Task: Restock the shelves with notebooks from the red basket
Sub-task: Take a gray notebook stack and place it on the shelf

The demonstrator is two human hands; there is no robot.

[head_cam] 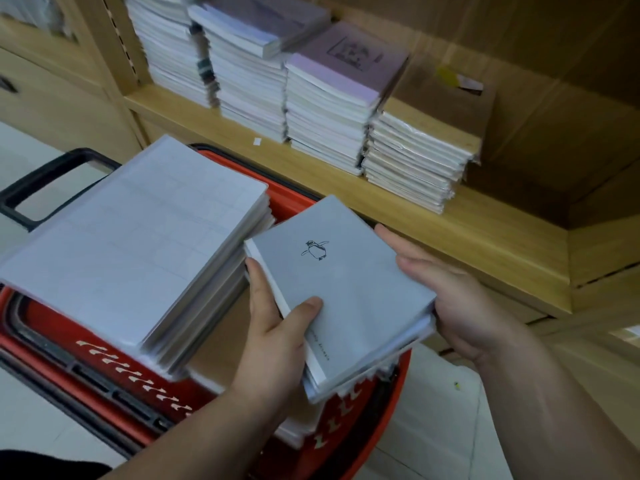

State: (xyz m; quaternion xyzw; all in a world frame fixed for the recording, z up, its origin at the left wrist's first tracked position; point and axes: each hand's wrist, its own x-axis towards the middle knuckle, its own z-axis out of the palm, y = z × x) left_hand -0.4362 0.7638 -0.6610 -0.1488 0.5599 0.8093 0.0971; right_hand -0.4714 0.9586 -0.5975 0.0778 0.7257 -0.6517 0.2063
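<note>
A small stack of grey notebooks (349,292), the top one printed with a penguin, hangs above the red basket (104,355). My left hand (277,327) grips its left edge, thumb on the cover. My right hand (446,292) holds the right edge with fingers under the stack. A taller pile of large pale notebooks (135,251) rests in the basket to the left. The wooden shelf (433,216) behind carries several stacks of notebooks (325,109).
A brown-covered stack (422,157) stands at the right end of the shelf row, with bare shelf board to its right. The basket's black handle (41,188) sticks out at the left. Pale floor tiles (443,427) lie below.
</note>
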